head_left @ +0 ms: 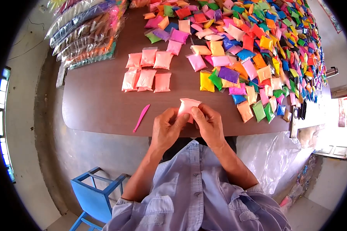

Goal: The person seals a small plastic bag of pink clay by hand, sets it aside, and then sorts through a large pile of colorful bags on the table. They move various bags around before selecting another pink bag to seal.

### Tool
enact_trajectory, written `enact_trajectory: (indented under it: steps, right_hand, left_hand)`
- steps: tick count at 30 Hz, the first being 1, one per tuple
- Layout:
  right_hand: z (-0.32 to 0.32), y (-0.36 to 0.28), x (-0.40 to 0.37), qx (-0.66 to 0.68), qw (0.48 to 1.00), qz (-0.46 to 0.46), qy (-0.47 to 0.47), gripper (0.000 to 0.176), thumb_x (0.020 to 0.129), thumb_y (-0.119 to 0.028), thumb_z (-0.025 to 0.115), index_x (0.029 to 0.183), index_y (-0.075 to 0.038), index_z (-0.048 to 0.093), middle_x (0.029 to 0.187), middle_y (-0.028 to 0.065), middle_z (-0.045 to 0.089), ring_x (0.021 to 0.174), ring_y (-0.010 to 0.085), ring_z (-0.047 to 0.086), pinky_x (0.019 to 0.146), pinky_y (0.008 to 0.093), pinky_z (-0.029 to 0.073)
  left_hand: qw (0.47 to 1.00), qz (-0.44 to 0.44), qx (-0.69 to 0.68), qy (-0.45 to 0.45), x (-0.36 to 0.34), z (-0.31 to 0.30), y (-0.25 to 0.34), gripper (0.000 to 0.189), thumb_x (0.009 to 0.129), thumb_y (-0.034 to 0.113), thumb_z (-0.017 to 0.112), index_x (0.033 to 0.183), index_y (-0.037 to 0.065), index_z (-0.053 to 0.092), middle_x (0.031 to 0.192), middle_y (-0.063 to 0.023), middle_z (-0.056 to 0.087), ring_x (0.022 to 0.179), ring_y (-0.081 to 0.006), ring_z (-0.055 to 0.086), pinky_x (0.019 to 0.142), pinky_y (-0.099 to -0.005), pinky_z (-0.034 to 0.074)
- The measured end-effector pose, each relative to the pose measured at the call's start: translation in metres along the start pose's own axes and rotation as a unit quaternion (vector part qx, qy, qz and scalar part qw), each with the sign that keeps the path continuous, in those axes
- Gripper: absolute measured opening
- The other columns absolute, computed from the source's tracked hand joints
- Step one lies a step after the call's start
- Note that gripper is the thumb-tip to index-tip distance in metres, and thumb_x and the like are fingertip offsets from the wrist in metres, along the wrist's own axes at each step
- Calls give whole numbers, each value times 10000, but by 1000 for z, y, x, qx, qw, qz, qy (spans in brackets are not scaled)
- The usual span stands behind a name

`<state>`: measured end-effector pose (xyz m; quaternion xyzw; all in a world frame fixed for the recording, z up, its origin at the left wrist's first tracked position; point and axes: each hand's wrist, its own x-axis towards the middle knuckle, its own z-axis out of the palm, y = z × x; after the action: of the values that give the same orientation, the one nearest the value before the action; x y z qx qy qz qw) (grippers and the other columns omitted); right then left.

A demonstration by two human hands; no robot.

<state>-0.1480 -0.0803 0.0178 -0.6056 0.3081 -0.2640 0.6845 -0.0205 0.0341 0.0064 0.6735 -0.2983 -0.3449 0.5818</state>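
Note:
Between both hands, over the table's front edge, is a small light-pink packet (187, 105). My left hand (167, 125) grips its left side, thumb on the near face. My right hand (209, 122) pinches the right side with thumb and fingers. Parts of the packet are hidden behind the fingers. Beyond the hands, several similar pink packets (145, 79) lie in two rows, some stacked. A magenta plastic knife (142, 118) lies on the table to the left of my left hand.
A large heap of colourful packets (254, 69) covers the right and back of the brown table (92, 104). Stacked larger bags (83, 34) stand at back left. A blue chair (90, 196) is below left; clear plastic sheeting (270, 161) hangs at right.

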Motion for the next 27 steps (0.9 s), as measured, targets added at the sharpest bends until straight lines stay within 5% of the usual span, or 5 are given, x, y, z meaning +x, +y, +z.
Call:
enact_trajectory:
  steps: [5,10,16,22,27]
  right_hand:
    - [-11,7,4,32,998,31,-38,232,1090,-198,680,1161,7,760,942,-27,708,847,44,600,742,233,516]
    - [-7,16,4,-14,1000,-19,4,163,1060,-156,709,1032,-8,772,927,-24,721,853,56,612,754,256,531]
    - [-11,6,6,-26,998,-22,-50,200,1077,-137,678,1153,-1,804,1033,20,794,901,60,638,802,242,535]
    - [-9,13,7,-33,997,-51,-37,156,1055,-155,716,1051,-8,768,857,-11,693,773,53,585,689,241,497]
    - [-5,17,1,-76,996,-14,-34,142,1024,-119,736,1073,10,767,986,56,781,938,113,698,859,307,562]
  left_hand:
    - [996,-7,84,-35,-5,-7,-8,298,1036,242,772,1094,-46,727,870,-41,738,771,-106,674,696,-264,556]
    - [997,13,-63,41,0,3,-1,199,1003,163,773,993,-33,743,781,-12,692,757,-80,629,670,-279,518]
    - [999,10,25,47,5,-2,-1,174,1003,134,769,951,-27,731,769,24,651,710,-53,557,619,-253,454]
    - [997,39,33,50,2,-4,-4,148,1010,110,744,961,-29,728,775,19,640,713,-42,544,611,-249,445]
    - [999,24,13,38,5,-3,1,189,1024,161,737,1028,-27,758,830,-28,708,777,-82,623,704,-257,508]
